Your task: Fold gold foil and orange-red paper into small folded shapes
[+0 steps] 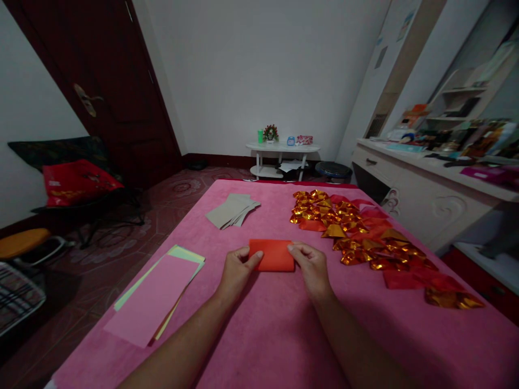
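Note:
A folded sheet of orange paper (275,255) lies just over the pink tablecloth (259,329) between my two hands. My left hand (240,266) pinches its left edge, thumb on top. At its upper right corner my right hand (311,265) is closed on the paper with thumb and fingertips. To the left is a stack of coloured paper sheets (158,297), pink on top with green and yellow edges below. Beyond my left hand lies a fanned pile of grey paper (233,210). Rows of shiny gold folded pieces (344,232) mixed with red and orange paper fill the right side.
A white side table (284,147) with a small plant (271,133) stands against the far wall. On the right is a white dresser (430,183) crowded with items. A chair holding a red bag (79,181) stands left, near the dark door (101,81).

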Motion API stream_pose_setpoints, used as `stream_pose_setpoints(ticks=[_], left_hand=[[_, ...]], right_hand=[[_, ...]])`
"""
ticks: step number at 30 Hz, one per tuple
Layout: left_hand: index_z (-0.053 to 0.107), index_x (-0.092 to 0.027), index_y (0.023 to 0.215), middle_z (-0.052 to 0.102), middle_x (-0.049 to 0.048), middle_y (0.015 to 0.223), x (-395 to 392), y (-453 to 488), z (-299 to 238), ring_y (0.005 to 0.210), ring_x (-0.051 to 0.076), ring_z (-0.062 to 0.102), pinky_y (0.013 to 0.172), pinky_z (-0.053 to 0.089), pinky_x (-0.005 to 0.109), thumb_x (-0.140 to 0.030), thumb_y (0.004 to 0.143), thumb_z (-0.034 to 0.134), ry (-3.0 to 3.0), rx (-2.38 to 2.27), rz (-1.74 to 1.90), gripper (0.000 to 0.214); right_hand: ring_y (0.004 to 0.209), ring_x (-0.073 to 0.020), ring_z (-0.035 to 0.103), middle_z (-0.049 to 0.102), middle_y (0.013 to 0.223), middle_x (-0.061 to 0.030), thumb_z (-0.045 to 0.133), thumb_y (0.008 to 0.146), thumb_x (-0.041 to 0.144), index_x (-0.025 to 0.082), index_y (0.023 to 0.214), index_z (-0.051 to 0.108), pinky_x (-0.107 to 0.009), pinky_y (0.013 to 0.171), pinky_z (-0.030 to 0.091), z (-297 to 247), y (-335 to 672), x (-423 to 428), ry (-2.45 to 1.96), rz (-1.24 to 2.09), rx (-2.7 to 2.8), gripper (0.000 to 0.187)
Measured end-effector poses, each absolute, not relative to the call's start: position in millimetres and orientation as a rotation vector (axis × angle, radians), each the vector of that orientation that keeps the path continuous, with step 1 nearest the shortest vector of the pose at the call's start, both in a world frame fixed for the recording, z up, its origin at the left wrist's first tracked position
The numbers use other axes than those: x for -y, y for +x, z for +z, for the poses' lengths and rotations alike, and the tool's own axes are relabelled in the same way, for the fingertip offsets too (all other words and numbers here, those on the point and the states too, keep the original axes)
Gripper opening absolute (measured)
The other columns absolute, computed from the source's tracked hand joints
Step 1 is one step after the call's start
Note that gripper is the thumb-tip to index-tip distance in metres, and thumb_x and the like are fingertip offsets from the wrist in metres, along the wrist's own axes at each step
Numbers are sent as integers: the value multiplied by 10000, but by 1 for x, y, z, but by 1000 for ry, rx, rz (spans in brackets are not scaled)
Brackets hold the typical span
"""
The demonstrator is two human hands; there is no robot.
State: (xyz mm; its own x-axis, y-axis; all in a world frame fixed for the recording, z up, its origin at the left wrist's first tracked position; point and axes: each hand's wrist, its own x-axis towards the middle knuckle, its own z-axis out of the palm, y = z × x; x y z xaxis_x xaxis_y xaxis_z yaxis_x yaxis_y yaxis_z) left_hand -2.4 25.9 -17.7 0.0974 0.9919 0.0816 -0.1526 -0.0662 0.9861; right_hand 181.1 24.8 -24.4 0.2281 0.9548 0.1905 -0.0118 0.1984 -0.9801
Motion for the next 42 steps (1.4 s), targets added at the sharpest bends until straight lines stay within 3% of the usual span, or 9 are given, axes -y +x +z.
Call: stream_pose_setpoints(ticks=[6,13,19,27,33,42], left_hand=[[734,-125,744,679,48,771,-26,-4,-11,726,154,585,670,432,238,-375,778,650,1205,-1064,1373,266],[743,-133,742,696,62,850,-30,-7,-18,785,171,606,700,455,248,-285,669,739,1221,-1138,1399,169],[748,-131,752,695,50,783,-29,-7,-16,739,158,599,668,445,237,-360,752,669,1242,-1179,1394,242],[758,-148,789,718,68,900,-29,-7,-15,829,173,635,736,480,244,-281,677,736,1218,-1131,1421,175],[756,-128,789,724,56,746,-26,-7,-13,642,135,605,605,452,220,-316,660,755,1130,-1173,1354,228],[754,-125,752,714,46,689,-26,-6,-14,597,125,589,568,427,210,-342,652,763,1147,-1205,1365,240]], right_hand=[[621,-125,490,552,621,24,698,702,336,175,551,606,-238,606,373,-17,179,-23,-1134,885,1067,238],[639,-130,532,605,633,18,740,647,316,176,597,668,-246,635,402,-18,180,-24,-1175,885,970,166],[611,-126,536,620,630,17,742,643,331,178,603,671,-243,597,401,-19,180,-24,-1184,886,975,173],[572,-129,530,648,639,0,744,650,393,176,655,665,-245,531,391,-25,182,-25,-1198,887,948,231],[600,-133,545,644,641,10,756,635,356,182,635,655,-258,581,418,-22,181,-25,-1173,934,901,201],[661,-153,573,662,701,-13,764,613,375,178,613,635,-280,649,459,-19,179,-24,-1143,915,853,236]])
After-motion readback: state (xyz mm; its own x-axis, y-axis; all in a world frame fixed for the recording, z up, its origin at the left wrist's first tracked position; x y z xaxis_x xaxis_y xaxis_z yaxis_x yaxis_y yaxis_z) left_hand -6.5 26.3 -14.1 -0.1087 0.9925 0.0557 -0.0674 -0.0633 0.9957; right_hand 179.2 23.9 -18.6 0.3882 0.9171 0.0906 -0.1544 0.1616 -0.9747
